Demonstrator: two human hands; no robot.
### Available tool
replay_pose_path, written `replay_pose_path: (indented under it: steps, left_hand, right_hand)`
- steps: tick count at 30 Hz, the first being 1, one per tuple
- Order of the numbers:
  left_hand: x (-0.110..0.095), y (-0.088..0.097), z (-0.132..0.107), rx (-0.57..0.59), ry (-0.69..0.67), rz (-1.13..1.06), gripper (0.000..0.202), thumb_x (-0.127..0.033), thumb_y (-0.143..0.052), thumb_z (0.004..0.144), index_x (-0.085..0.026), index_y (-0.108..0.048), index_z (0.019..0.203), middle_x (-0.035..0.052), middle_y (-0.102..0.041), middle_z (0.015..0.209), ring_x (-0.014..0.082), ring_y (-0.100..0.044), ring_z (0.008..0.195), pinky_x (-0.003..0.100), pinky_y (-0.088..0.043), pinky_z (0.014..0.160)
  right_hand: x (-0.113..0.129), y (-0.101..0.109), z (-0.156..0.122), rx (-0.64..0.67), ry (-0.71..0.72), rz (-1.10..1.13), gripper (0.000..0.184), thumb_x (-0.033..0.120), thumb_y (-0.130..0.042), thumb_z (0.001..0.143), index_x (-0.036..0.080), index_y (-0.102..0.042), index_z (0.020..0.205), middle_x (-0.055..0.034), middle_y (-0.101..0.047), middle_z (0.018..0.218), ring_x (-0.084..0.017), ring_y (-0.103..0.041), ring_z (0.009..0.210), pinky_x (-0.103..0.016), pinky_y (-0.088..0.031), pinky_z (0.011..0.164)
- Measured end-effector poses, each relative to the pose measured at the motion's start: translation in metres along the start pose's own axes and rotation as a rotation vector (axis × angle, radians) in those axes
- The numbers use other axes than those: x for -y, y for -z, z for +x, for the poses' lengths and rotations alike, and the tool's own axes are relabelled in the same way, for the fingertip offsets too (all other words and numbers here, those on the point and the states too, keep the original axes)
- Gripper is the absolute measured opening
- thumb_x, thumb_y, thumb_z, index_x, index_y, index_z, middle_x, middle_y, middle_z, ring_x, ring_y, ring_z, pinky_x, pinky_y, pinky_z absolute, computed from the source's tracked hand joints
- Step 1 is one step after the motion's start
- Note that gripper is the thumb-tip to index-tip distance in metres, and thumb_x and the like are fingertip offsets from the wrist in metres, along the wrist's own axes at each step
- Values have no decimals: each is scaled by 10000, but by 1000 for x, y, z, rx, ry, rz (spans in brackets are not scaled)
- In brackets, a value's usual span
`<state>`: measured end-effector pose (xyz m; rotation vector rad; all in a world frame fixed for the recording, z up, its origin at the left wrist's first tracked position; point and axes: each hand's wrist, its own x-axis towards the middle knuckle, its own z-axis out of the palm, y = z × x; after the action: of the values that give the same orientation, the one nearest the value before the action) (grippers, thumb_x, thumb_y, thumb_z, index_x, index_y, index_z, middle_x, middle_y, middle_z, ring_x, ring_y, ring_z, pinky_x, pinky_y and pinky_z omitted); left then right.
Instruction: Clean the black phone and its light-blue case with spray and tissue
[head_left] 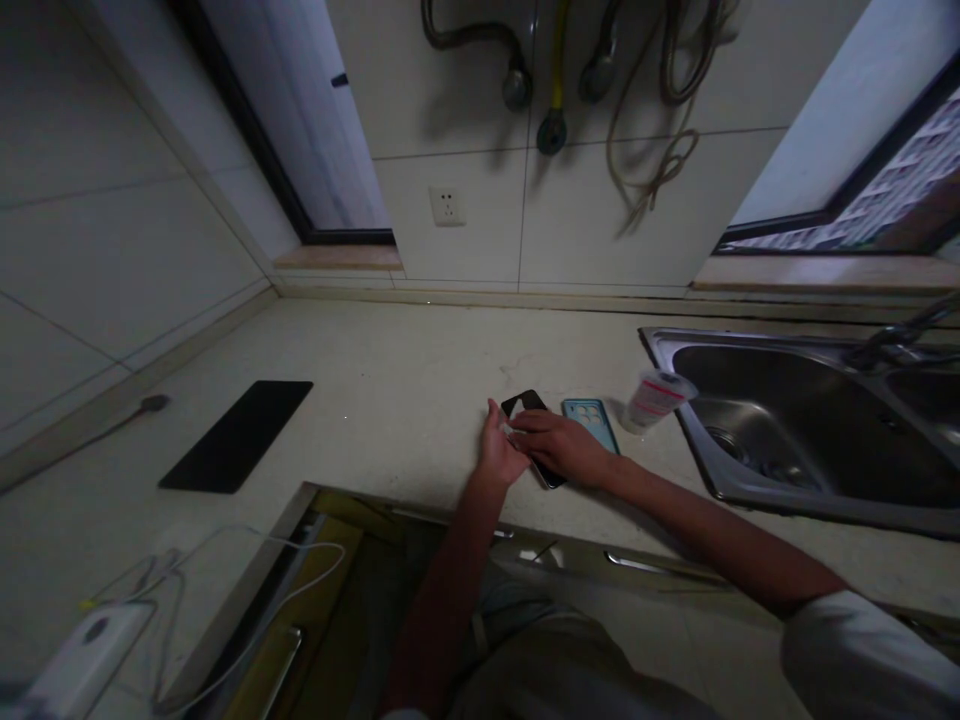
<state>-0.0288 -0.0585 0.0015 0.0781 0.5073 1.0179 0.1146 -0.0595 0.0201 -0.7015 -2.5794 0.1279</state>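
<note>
My left hand (501,452) is at the left side of a black smartphone (553,478) on the counter. Its thumb points up, and its other fingers are mostly hidden by my right hand. My right hand (566,446) reaches across the phone, its fingers pressed together on a small white piece, like a tissue (517,408), between both hands. Part of the phone's dark face shows above and below my fingers. Just right of it lies a blue phone or phone case (592,412) with round camera openings, partly behind my right hand.
A clear plastic cup (655,402) with red print stands by the steel sink (694,455). A flat black board (238,438) lies on the counter (405,370) at left. A white device (90,650) with cables sits lower left. Drawer handles (660,567) line the front edge.
</note>
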Motion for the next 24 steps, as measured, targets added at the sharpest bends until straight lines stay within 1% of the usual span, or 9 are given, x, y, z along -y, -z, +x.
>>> replay_pose_path:
  steps: [2,5,7,10,12,14,17,21,24]
  left_hand:
    - [-1,2,1,-4,-24,23,619,-664,-342,941,-158,-669,1083,144,-715,943,310,-691,963,458,-543,841]
    - [0,2,4,18,-49,74,617,-649,-329,948,-182,-638,1208,140,-715,1041,313,-686,1002,459,-534,864]
    - [2,1,6,14,-90,88,615,-615,-330,957,-162,-618,1258,152,-711,1094,325,-674,1045,467,-513,907]
    - [3,2,8,12,-176,71,607,-543,-312,978,-106,-606,1280,180,-711,1117,342,-653,1101,487,-465,978]
    - [3,4,7,32,-183,54,606,-526,-314,980,-88,-607,1279,192,-713,1111,348,-645,1119,500,-442,1000]
    - [1,6,6,55,-164,43,604,-532,-327,976,-93,-608,1282,193,-717,1103,350,-644,1121,513,-434,1003]
    - [0,7,4,64,-148,36,590,-533,-333,976,-103,-616,1265,183,-725,1070,347,-648,1112,520,-431,999]
    - [1,7,4,50,-106,51,590,-538,-334,974,-87,-644,1193,185,-727,1029,341,-650,1097,499,-429,1002]
    - [2,7,4,74,-44,75,581,-545,-357,967,-83,-655,1159,189,-722,1023,339,-653,1074,493,-441,987]
  right_hand:
    - [7,0,-6,23,67,13,261,136,-581,925,173,-724,1141,-136,-704,1221,-253,-619,1204,-411,-551,982]
    - [14,4,-18,43,124,11,266,131,-555,940,152,-718,1149,-131,-724,1191,-251,-614,1230,-408,-546,1011]
    - [16,8,-27,67,155,4,288,134,-540,951,144,-701,1189,-125,-728,1195,-253,-608,1244,-416,-537,1032]
    - [18,17,-42,113,183,6,316,140,-525,962,155,-677,1239,-115,-701,1264,-249,-592,1272,-411,-533,1045]
    - [19,22,-51,129,183,12,306,152,-520,968,161,-686,1225,-111,-689,1288,-249,-588,1279,-405,-535,1045]
    - [19,26,-58,122,173,19,297,162,-515,973,161,-693,1211,-112,-692,1284,-251,-590,1279,-405,-534,1048]
    - [14,29,-65,69,132,30,299,168,-509,975,173,-697,1207,-109,-704,1262,-247,-602,1267,-406,-539,1044]
    - [-2,31,-67,-34,10,8,326,171,-503,971,189,-687,1240,-122,-685,1293,-241,-642,1216,-398,-557,1017]
    - [-14,32,-62,-71,-79,-38,325,181,-520,964,223,-695,1236,-111,-695,1276,-250,-675,1161,-401,-595,951]
